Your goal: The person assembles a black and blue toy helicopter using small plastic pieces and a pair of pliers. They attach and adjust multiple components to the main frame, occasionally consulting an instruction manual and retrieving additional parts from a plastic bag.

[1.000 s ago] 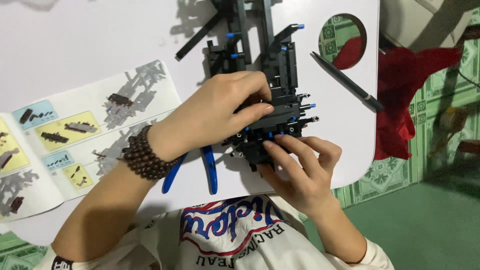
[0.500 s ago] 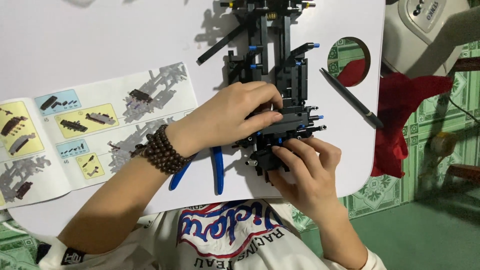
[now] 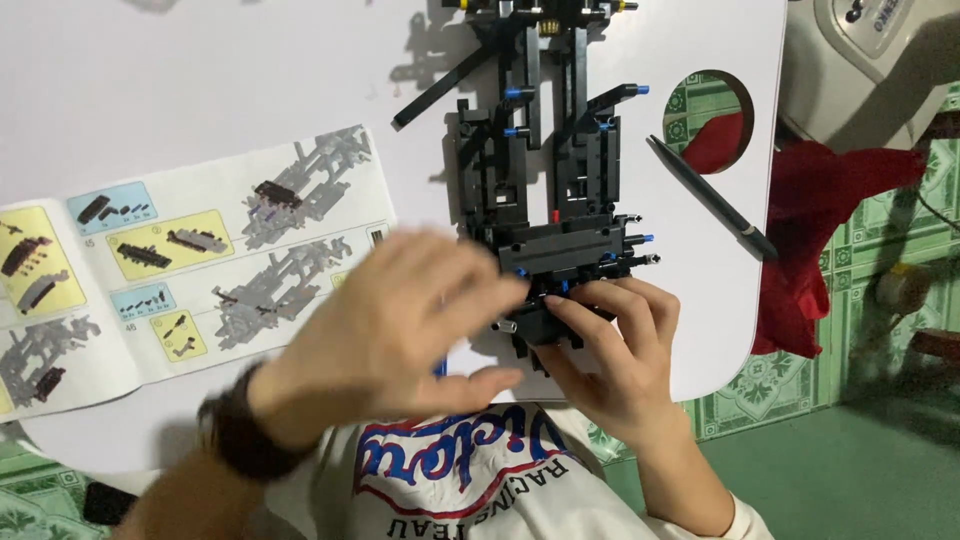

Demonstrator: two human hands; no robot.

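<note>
- Your right hand (image 3: 615,365) grips the near end of the black brick-built chassis (image 3: 555,200); the fingers (image 3: 600,310) are closed around its lowest block, thumb on the left face
- Your left hand (image 3: 400,320) is blurred and hangs just left of that same end, fingers spread and holding nothing; whether its fingertips touch the model cannot be told
- A dark beaded bracelet (image 3: 245,435) sits on your left wrist
- The chassis lies lengthwise on the white worktop (image 3: 200,90), its far end running out of the top of the view; blue pins stick out along its right side
- An open instruction booklet (image 3: 170,265) lies flat on the worktop to the left of the model, well apart from it
- A dark pen-like tool (image 3: 710,197) lies at an angle to the right of the chassis, near a round hole (image 3: 715,110) in the worktop
- Red cloth (image 3: 830,230) hangs beyond the worktop's right edge
</note>
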